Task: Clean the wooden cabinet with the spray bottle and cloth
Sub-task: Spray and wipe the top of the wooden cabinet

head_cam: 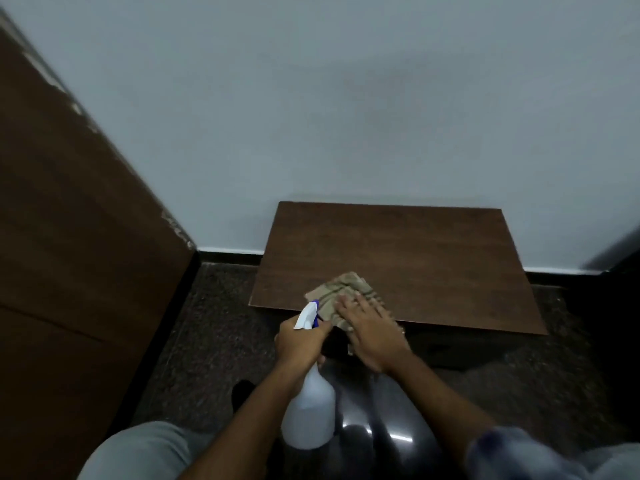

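A low wooden cabinet with a dark brown top stands against the pale wall. A crumpled beige cloth lies on the near left part of its top, hanging over the front edge. My right hand lies flat on the cloth with fingers spread. My left hand grips the neck of a white spray bottle with a white and blue trigger head, held just left of the cloth, nozzle toward the cabinet.
A tall dark brown wooden panel rises on the left. Speckled dark floor surrounds the cabinet, with a black skirting along the wall. A dark edge shows at the far right. My knees are at the bottom.
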Demonstrator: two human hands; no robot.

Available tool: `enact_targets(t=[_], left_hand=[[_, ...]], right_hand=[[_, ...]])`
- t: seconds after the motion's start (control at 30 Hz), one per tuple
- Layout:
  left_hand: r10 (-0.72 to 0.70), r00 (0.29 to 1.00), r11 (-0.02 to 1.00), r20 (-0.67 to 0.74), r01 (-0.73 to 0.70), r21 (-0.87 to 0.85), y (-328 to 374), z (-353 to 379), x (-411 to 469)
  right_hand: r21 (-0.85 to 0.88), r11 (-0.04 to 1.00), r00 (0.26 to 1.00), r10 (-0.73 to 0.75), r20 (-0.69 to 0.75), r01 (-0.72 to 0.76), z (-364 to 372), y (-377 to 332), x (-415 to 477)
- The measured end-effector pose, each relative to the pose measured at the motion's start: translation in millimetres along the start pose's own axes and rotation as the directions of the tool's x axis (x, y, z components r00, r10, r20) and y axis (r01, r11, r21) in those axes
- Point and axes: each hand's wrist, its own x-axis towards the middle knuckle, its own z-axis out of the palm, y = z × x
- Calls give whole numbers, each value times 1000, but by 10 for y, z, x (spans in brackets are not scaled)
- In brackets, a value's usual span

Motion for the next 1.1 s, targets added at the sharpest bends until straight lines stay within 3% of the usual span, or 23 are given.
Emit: enact_targets(t=[0.03,0.1,0.17,0.2,0.27,0.33,0.4,0.5,0.57,0.63,0.7,0.77,0.83,0.87,0.9,0.93,0.97,1.0,1.03,1.07,1.1], left_hand=[[-9,1000,1000,-10,9,-12,-18,-106,35],[-28,999,998,-35,26,-51,-46,-313,127],[-30,997,996,-74,23,-84,-59,-459,240],[-26,994,995,-103,16,-99,-62,-535,298],[-18,987,989,-159,-5,-145,-47,-670,393],[-17,979,985,-204,-19,-172,-42,-810,461],[-20,972,986,-235,-20,-166,-94,-915,503],[-9,965,988,-263,-31,-148,-198,-925,508],[0,968,988,-252,-38,-147,-253,-884,467],[-11,973,989,-229,-24,-148,-287,-820,434],[-41,977,987,-208,7,-160,-333,-746,411],[-59,983,983,-176,26,-182,-385,-620,379],[-72,988,979,-137,44,-201,-440,-464,317],[-78,990,978,-114,54,-204,-458,-380,270],[-81,993,977,-87,62,-203,-479,-294,217],[-78,995,978,-59,65,-196,-500,-207,154],[-71,997,980,-32,64,-190,-518,-124,84],[-60,998,982,-7,57,-181,-532,-49,11],[-52,999,983,16,53,-174,-545,26,-61],[-50,998,984,37,56,-168,-560,93,-126],[-54,997,984,59,64,-166,-572,154,-186]], right_hand=[[18,1000,1000,-15,-5,15,0,37,0],[57,975,973,218,-74,-214,-54,141,217],[138,865,869,492,-43,-483,-174,64,540],[150,863,871,491,-23,-483,-166,-136,681],[92,977,980,197,-39,-193,47,-586,783],[54,993,993,-107,46,105,220,-820,724],[50,996,997,-74,-8,75,195,-782,955],[65,971,972,232,-31,-230,108,-933,1444],[85,989,988,129,-89,-121,198,-1159,1530],[88,981,983,-170,-71,176,284,-1248,1313],[140,939,949,-314,-31,315,255,-1089,1008],[213,948,971,-222,-84,235,165,-847,691],[405,912,976,21,-217,70,65,-683,334],[550,835,937,201,-284,-13,43,-604,169],[714,696,861,410,-302,-81,19,-556,26],[874,474,758,608,-235,-109,-3,-498,-122],[985,161,680,729,-81,-55,-17,-440,-262],[985,-163,659,747,90,49,-8,-372,-404],[903,-416,685,689,236,107,2,-300,-573],[801,-588,713,609,348,111,14,-230,-758],[709,-692,714,565,415,136,34,-178,-934]])
